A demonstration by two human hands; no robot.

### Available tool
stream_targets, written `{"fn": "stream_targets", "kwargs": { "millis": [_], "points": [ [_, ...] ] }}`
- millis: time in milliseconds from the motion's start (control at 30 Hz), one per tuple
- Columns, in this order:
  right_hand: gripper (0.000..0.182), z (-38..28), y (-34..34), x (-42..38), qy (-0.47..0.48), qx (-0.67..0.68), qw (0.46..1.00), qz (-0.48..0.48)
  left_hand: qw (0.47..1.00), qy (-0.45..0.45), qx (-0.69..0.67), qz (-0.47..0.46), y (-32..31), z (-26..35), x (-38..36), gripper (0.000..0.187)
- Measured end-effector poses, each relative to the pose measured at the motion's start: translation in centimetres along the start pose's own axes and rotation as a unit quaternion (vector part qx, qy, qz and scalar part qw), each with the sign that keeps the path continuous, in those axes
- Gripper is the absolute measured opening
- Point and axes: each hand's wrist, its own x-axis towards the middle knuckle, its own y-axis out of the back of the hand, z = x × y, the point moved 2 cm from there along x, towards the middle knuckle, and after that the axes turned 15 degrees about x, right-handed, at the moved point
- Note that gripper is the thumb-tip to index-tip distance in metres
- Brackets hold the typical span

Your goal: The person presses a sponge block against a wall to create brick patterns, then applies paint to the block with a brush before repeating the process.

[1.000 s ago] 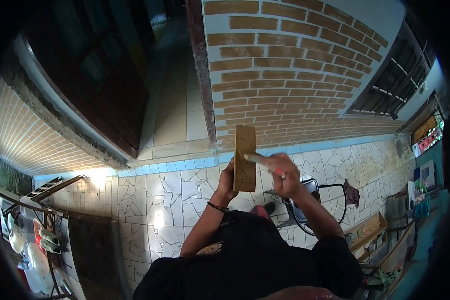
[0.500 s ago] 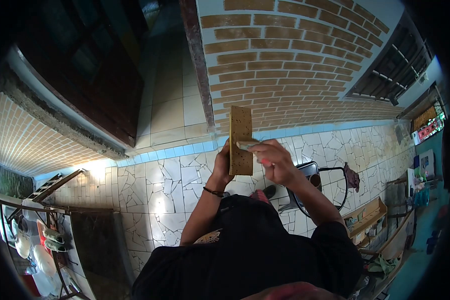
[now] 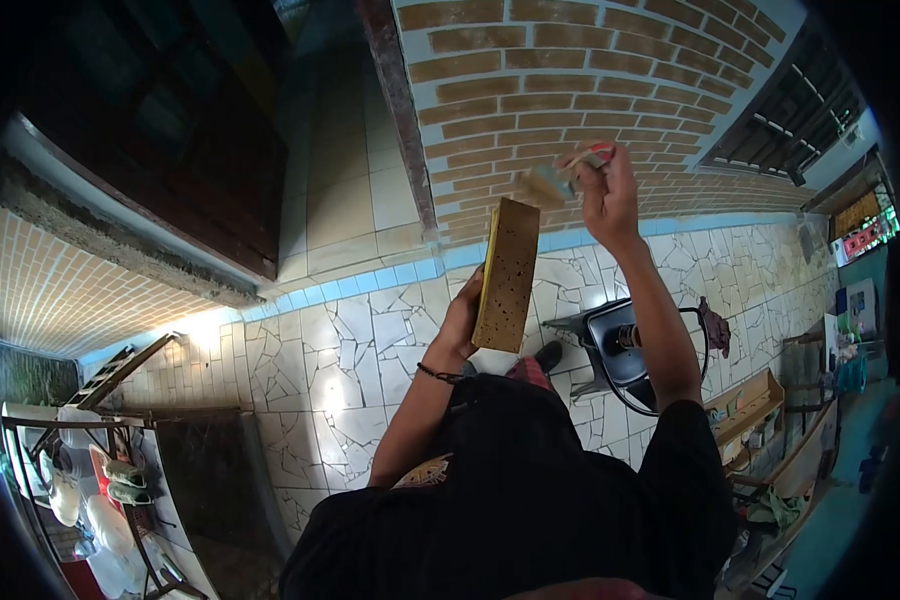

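Observation:
My left hand is closed on the left side of a brown, dark-speckled rectangular block with a yellowish edge, held upright in front of my body. Raised to the upper right of the block, my right hand grips a paintbrush with pale bristles and a reddish handle. The bristles are blurred by motion and sit just above the block's top right corner, apart from it as far as I can see.
A black chair with a round container on its seat stands right of my feet. Ahead is a brick-patterned wall, with a doorway to its left. A wooden shelf box lies at right; a cluttered rack stands at left.
My right hand and the brush have moved off the block's face, up and to the right. The block and my left hand have shifted slightly right, and the block is tilted a little.

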Motion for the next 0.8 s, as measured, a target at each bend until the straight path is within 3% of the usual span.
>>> {"fn": "stream_targets", "kwargs": {
  "millis": [133, 200, 333, 467, 500, 533, 633, 800],
  "points": [
    [0.025, -0.8, -1.5, -2.5, 0.142, -0.096, 0.984, -0.056, 0.999, 0.0, -0.035, 0.016, -0.1, 0.1, -0.6, 0.046],
    [0.028, -2.5, -5.2, -5.5, 0.199, -0.082, 0.96, -0.178, 0.998, -0.002, -0.05, 0.033, 0.7, -0.4, -0.8, 0.045],
    [0.025, -5.9, -8.1, -8.8, 0.074, 0.005, 0.973, -0.22, 0.994, -0.006, -0.088, 0.068, 3.3, -1.6, 0.2, 0.044],
    [0.026, -6.5, -6.7, -8.5, -0.038, 0.051, 0.961, -0.269, 0.992, 0.004, -0.063, 0.105, 3.1, -0.9, 0.3, 0.046],
    [0.027, -6.9, -6.6, -8.7, -0.115, 0.071, 0.975, -0.178, 0.994, -0.003, -0.056, 0.094, 3.0, -0.7, 0.6, 0.046],
    [0.026, -5.7, -6.3, -8.5, -0.217, 0.159, 0.953, -0.14, 0.995, -0.009, -0.049, 0.082, 2.8, -0.5, 0.8, 0.047],
    [0.025, -2.9, -4.1, -6.3, -0.199, 0.137, 0.967, -0.08, 0.999, -0.016, 0.008, 0.028, 1.0, -0.7, 1.2, 0.05],
    [0.025, -0.4, 2.8, -4.2, -0.133, 0.031, 0.991, 0.005, 0.997, 0.049, 0.059, -0.008, -2.3, -1.2, 2.3, 0.052]
  ]
}}
